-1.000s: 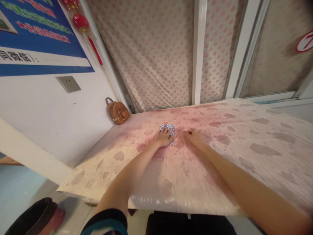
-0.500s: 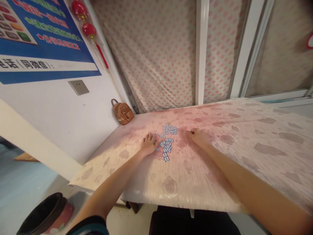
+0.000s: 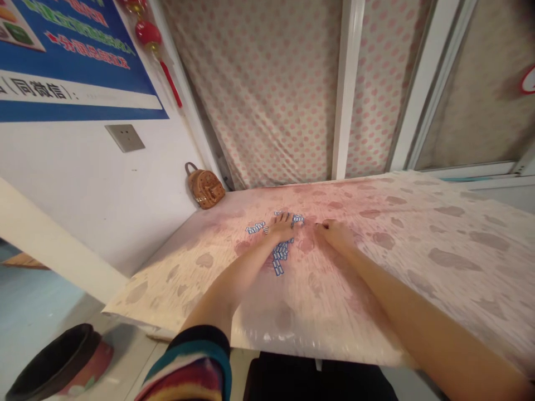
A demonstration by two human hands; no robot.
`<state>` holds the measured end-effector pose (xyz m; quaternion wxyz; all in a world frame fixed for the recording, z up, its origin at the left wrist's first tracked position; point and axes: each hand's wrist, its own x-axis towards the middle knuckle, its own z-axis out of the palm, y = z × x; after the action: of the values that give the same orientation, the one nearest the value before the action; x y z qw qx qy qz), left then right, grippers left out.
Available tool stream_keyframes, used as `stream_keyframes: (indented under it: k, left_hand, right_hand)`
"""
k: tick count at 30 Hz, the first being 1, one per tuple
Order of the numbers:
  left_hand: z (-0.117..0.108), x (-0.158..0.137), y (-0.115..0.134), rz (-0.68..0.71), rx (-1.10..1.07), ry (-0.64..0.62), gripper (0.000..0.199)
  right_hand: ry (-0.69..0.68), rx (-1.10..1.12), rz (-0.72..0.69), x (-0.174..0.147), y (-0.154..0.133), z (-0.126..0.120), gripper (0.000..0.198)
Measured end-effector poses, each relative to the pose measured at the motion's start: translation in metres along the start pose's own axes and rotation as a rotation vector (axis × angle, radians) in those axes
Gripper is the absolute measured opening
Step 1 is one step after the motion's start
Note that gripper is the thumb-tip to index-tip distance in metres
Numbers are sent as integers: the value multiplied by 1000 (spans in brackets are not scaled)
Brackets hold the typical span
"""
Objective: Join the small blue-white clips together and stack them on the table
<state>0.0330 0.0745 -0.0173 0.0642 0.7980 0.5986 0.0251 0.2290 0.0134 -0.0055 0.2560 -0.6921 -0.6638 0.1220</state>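
Small white-and-blue rectangular tiles point(image 3: 280, 252) lie scattered in the middle of the cloth-covered table point(image 3: 259, 312). My left hand point(image 3: 281, 227) is laid over the far part of them, palm down with the fingers spread. It hides several tiles; others show beyond its fingertips. A small separate group of tiles point(image 3: 256, 228) lies just left of that hand. To the right of the tiles, my right hand point(image 3: 333, 231) rests on the cloth with its fingers curled in. Whatever the curled fingers may hold is hidden.
A small brown backpack-shaped bag point(image 3: 206, 188) stands at the far left table corner, against the wall. Polka-dot curtains point(image 3: 267, 100) hang behind the table. On the floor at lower left is a dark-rimmed pot point(image 3: 62, 362). A wall socket point(image 3: 125, 138) sits below a blue poster.
My left hand has moved right and forward, from the left side of the tiles onto the far ones. A group of tiles now shows to its left. My right hand stays about where it was.
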Motion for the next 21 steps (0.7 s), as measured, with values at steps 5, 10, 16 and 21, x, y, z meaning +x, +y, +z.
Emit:
stream_keyframes:
  k: [5, 10, 16, 21]
  left_hand:
    - [1, -43, 9, 178, 15, -42, 80]
    - [-3, -108, -2, 313, 27, -35, 78]
    - [-19, -105, -37, 45, 61, -62, 80]
    - [-15, -52, -18, -105, 43, -55, 85]
  right_hand:
    - [12, 22, -13, 2, 2, 2, 38]
    - [-13, 45, -25, 3, 4, 4, 39]
    - [-15, -4, -18, 7, 8, 8, 39]
    - [-11, 4, -32, 5, 7, 6, 39]
